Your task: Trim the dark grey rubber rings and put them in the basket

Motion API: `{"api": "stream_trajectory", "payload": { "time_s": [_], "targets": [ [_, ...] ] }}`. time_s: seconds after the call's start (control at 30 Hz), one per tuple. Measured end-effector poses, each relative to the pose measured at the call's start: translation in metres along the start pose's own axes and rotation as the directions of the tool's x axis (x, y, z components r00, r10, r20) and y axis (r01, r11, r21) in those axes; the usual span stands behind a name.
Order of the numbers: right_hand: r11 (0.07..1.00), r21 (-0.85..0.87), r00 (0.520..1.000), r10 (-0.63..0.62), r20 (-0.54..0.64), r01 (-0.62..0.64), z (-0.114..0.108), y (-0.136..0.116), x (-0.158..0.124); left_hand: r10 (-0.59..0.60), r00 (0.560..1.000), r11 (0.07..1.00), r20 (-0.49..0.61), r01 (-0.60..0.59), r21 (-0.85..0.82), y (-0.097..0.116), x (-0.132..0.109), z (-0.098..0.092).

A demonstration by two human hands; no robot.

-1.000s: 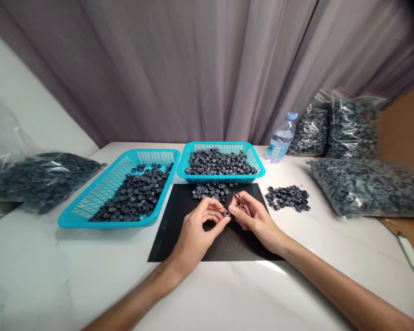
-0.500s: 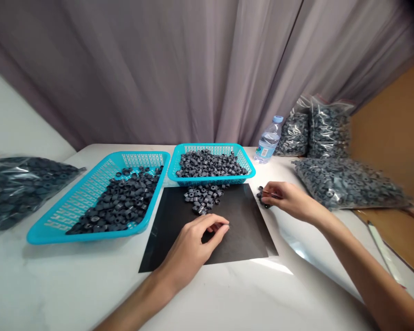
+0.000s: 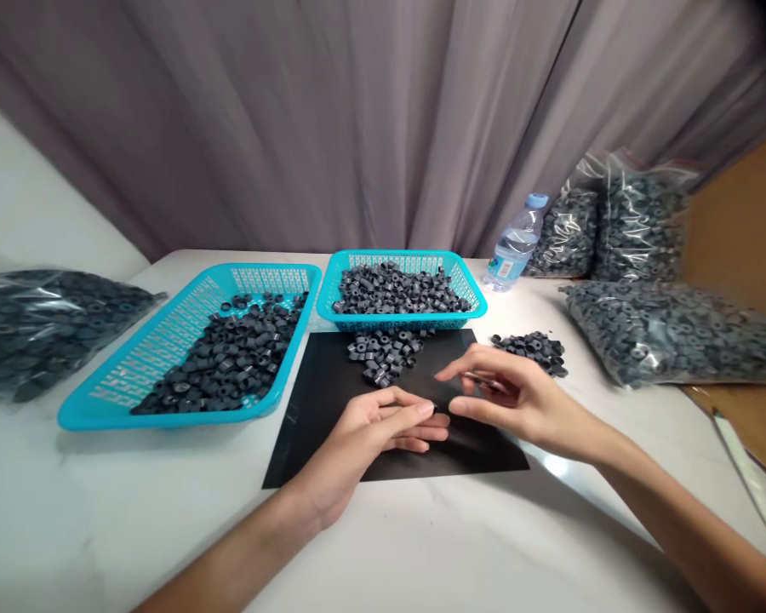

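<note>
My left hand (image 3: 383,430) is over the black sheet (image 3: 319,409), thumb and index finger pinched on a small dark piece (image 3: 435,408) that barely shows. Just right of it, my right hand (image 3: 517,396) has thumb and index finger spread apart. A thin, shiny reddish tool (image 3: 487,382) lies under its curled other fingers; its kind is unclear. Beyond my left hand, a heap of small dark grey ring-like parts (image 3: 386,356) sits at the sheet's far side. A second pile of such parts (image 3: 534,351) lies on the table behind my right hand.
Two turquoise baskets, one at left (image 3: 77,415) and one at back (image 3: 402,321), hold many dark parts. Bags of parts stand or lie at right (image 3: 670,332) and left (image 3: 51,323). A water bottle (image 3: 517,247) stands near the grey curtain (image 3: 357,128).
My right hand has moved left from the side pile to beside my left hand, its thumb and index finger spreading. My left hand has turned, its lower fingers extending. The view has shifted slightly.
</note>
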State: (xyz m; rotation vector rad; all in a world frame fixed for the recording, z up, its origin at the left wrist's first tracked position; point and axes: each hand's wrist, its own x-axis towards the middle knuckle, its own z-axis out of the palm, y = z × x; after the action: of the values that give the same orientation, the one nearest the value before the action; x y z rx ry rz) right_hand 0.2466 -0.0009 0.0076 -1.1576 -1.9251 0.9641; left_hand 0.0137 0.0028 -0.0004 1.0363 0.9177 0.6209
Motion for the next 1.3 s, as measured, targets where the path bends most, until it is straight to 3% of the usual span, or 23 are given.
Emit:
{"api": "stream_trajectory", "payload": {
  "time_s": [0.1, 0.3, 0.57, 1.03, 1.3],
  "targets": [
    [0.988, 0.153, 0.999, 0.011, 0.049, -0.018, 0.012, 0.004, 0.0, -0.009, 1.0, 1.0, 0.004, 0.009, -0.01, 0.001, 0.0, 0.001],
    [0.924, 0.382, 0.998, 0.009, 0.055, -0.029, 0.016, 0.027, 0.002, -0.016, 0.999, 0.998, 0.051, 0.02, -0.063, -0.001, 0.001, -0.002],
    [0.82, 0.565, 0.995, 0.056, 0.081, -0.092, 0.036, 0.035, 0.002, -0.002, 0.998, 1.0, 0.059, 0.003, -0.018, -0.005, 0.001, -0.003],
    [0.76, 0.636, 0.99, 0.127, 0.06, -0.136, 0.042, 0.031, 0.006, -0.061, 0.997, 0.998, 0.042, 0.062, -0.006, 0.004, -0.001, -0.002],
    [0.789, 0.603, 0.992, 0.109, 0.056, -0.121, 0.043, 0.033, 0.006, -0.027, 0.997, 0.998, 0.07, 0.022, 0.061, 0.003, 0.002, -0.009]
  ]
}}
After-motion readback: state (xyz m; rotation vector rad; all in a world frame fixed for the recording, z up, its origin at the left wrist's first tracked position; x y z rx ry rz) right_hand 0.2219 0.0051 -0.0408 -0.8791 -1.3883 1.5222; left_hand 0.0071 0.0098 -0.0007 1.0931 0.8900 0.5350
